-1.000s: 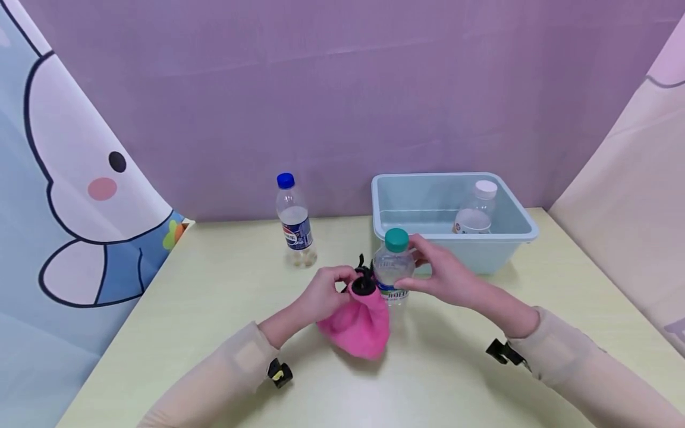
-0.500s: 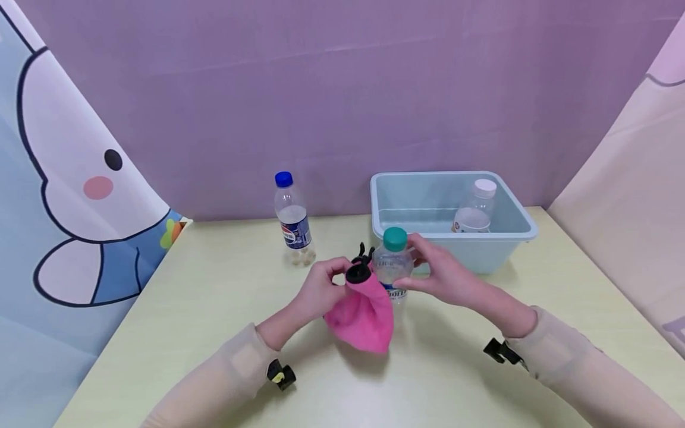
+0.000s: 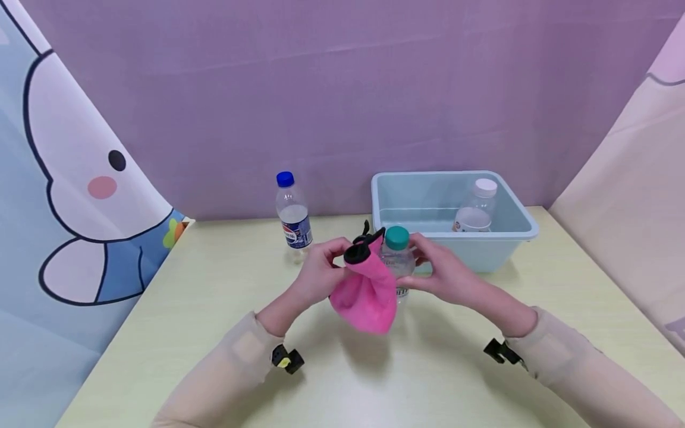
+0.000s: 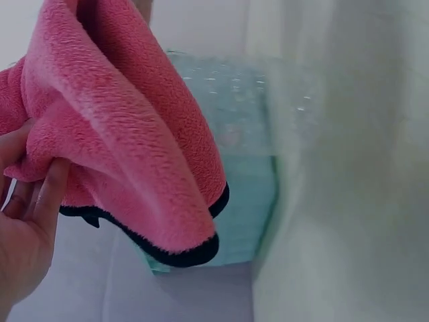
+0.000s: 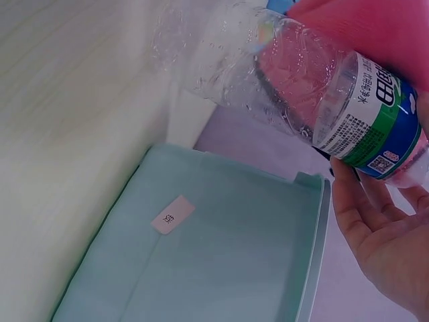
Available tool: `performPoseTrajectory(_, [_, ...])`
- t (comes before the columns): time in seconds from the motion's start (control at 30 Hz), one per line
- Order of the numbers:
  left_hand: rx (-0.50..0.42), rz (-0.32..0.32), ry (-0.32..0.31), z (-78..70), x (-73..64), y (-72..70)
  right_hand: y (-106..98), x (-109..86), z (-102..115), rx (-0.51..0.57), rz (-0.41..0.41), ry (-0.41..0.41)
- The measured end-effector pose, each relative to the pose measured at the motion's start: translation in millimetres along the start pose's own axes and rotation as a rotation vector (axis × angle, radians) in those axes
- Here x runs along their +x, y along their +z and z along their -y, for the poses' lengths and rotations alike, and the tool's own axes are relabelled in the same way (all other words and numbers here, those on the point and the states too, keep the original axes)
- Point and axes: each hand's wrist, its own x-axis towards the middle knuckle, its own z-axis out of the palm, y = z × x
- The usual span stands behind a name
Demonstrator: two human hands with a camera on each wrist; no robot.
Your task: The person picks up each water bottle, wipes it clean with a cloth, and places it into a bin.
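My left hand (image 3: 321, 270) pinches a pink cloth (image 3: 369, 297) with black edging, fuzzy in the left wrist view, where its folds (image 4: 127, 127) hang from the fingers. The cloth lies against the near left side of a clear plastic bottle (image 3: 398, 258) with a green cap, covering part of it. My right hand (image 3: 446, 273) grips this bottle from the right, thumb in front and fingers behind. A white, green and blue label (image 5: 375, 117) and droplets on the clear wall show in the right wrist view. The bottle stands about upright in the head view.
A light blue bin (image 3: 455, 236) stands just behind the right hand, with a white-capped bottle (image 3: 476, 208) inside it. Further left on the pale table (image 3: 214, 279) is a blue-capped bottle (image 3: 294, 217) with a Pepsi label. A purple cloth backdrop (image 3: 321, 107) rises behind the table.
The left hand has lifted the pink cloth upward and slightly to the right, so it now covers more of the green-capped bottle. The right hand and bottle have hardly moved.
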Motion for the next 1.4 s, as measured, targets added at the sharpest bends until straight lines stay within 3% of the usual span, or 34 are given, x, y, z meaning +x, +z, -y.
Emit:
performPoseTrajectory(0.2, [0.067, 0.07, -0.022, 13.2, -11.1, -0.2, 1.7, 0.3, -1.4, 0.005, -0.011, -0.024])
performPoseTrajectory(0.6, [0.221, 0.283, -0.134, 49.2, -31.7, 1.2, 4.8, 0.7, -1.6, 0.003, -0.017, -0.018])
performPoseTrajectory(0.7, [0.226, 0.307, -0.159, 52.6, -35.1, 1.1, 5.6, 0.9, -1.0, -0.002, -0.018, -0.008])
performPoseTrajectory(0.83, [0.209, 0.279, -0.16, 51.1, -36.3, 0.0, 6.1, 1.2, 0.1, -0.001, -0.016, -0.007])
performPoseTrajectory(1.1, [0.14, 0.118, -0.112, 31.2, -25.6, 0.8, 5.6, 0.5, 1.4, 0.005, -0.019, -0.005])
performPoseTrajectory(1.4, [-0.034, 0.017, 0.056, -5.4, 0.9, -2.1, 4.4, -0.6, 0.8, -0.008, -0.012, 0.007])
